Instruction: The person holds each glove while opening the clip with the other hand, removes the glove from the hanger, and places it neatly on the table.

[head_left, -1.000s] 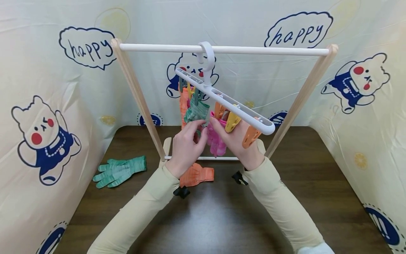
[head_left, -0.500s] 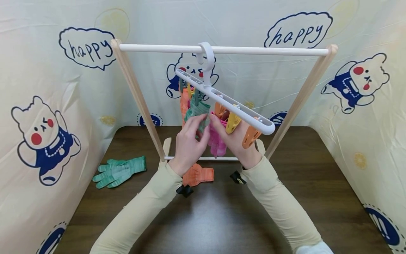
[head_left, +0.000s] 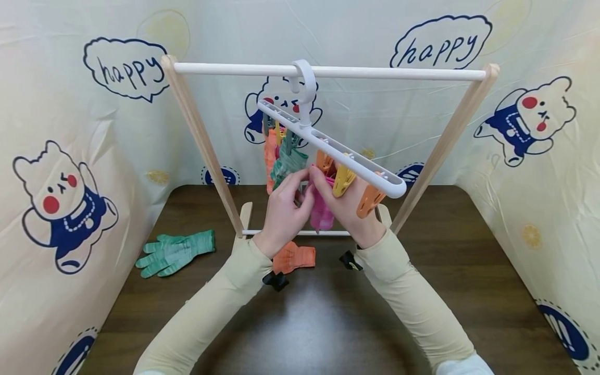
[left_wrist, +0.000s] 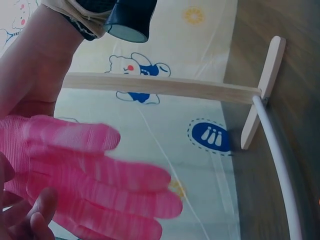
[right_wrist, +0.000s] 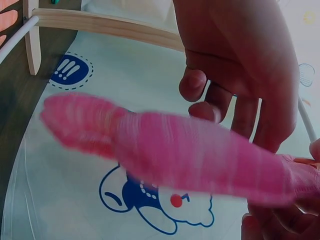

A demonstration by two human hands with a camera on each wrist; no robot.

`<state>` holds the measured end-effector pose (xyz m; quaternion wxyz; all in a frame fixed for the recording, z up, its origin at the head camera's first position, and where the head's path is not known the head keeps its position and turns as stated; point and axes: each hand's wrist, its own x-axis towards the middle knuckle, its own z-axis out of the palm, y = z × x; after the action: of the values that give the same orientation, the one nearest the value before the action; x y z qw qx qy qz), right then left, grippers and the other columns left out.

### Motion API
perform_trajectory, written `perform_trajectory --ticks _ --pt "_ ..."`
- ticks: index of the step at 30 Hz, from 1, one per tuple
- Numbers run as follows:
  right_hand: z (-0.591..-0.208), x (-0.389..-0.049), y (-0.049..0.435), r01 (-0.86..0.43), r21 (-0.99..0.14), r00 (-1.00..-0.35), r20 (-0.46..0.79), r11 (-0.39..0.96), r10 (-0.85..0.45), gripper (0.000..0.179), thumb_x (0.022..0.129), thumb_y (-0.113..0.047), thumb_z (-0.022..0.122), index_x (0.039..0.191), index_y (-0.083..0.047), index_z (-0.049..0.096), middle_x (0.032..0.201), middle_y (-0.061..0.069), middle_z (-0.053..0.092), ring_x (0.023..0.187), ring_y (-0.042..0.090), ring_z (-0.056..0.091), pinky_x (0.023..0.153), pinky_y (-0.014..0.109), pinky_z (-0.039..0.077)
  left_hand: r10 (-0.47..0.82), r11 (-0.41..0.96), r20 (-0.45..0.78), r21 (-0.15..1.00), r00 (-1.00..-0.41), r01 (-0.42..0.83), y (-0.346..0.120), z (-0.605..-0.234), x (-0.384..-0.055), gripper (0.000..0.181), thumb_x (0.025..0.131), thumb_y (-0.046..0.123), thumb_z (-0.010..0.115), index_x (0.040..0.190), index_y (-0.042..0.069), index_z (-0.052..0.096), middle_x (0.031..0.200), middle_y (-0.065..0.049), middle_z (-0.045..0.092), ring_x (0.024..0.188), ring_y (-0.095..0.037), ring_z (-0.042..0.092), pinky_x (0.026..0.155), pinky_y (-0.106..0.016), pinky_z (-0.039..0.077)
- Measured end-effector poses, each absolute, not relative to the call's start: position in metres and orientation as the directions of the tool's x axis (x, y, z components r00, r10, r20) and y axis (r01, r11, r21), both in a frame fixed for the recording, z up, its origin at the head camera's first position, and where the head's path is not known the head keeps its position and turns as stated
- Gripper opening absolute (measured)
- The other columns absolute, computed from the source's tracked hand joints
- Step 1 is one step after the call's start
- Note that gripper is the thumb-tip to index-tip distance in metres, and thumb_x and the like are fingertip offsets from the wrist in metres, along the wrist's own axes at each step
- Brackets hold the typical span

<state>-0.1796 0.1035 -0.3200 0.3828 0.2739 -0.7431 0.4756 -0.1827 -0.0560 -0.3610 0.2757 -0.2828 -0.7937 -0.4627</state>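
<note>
A pink knitted glove [head_left: 322,211] hangs fingers-down below the white clip hanger [head_left: 361,167]. My right hand [head_left: 349,208] grips its cuff, partly behind a yellow clothes peg [head_left: 344,181] and an orange peg [head_left: 370,201]. Another orange peg [head_left: 323,160] sits right above the cuff. My left hand [head_left: 287,209] pinches at the cuff's left side, thumb and index fingertip beside the right thumb. In the right wrist view the left hand [right_wrist: 245,65] has its other fingers loosely bent over the pink glove [right_wrist: 190,150]. The left wrist view shows the pink glove [left_wrist: 100,175] spread out, its cuff partly hidden.
A green glove [head_left: 288,164] and an orange glove [head_left: 271,156] hang on the hanger's far left. Another green glove [head_left: 178,252] and an orange one [head_left: 294,258] lie on the dark table [head_left: 469,291]. The hanger hooks over the rack's white rod [head_left: 398,74].
My left hand has moved right, away from the hanging green glove and up to the pink glove's cuff. The right hand has stayed at the cuff.
</note>
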Motion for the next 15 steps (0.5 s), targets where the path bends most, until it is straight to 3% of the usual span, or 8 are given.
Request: perform_trajectory --ticks 8,15 --pt "-0.3201 -0.1786 0.1026 -0.771 -0.477 -0.534 0.845 0.423 -0.021 0.037 0.09 -0.018 0.08 0.113 0.001 0.059 0.095 0.013 0.074 0.088 0.024 0.072 0.082 0.034 0.054 0.199 0.393 0.697 0.588 -0.689 0.707 -0.0544 -0.3603 -0.1815 0.026 0.101 0.011 0.061 0.124 0.0 0.065 0.112 -0.014 0.067 0.077 -0.021 0.057 0.067 -0.044 0.057" --pt "-0.3182 -0.1806 0.1008 -0.771 -0.474 -0.516 0.856 0.424 0.018 0.035 0.09 -0.02 0.079 0.111 0.0 0.061 0.087 0.011 0.072 0.079 0.022 0.068 0.076 0.03 0.051 0.198 0.394 0.697 0.587 -0.689 0.708 -0.055 -0.3581 -0.1798 0.022 0.102 0.011 0.06 0.119 0.0 0.065 0.105 -0.013 0.065 0.076 -0.021 0.056 0.065 -0.041 0.055"
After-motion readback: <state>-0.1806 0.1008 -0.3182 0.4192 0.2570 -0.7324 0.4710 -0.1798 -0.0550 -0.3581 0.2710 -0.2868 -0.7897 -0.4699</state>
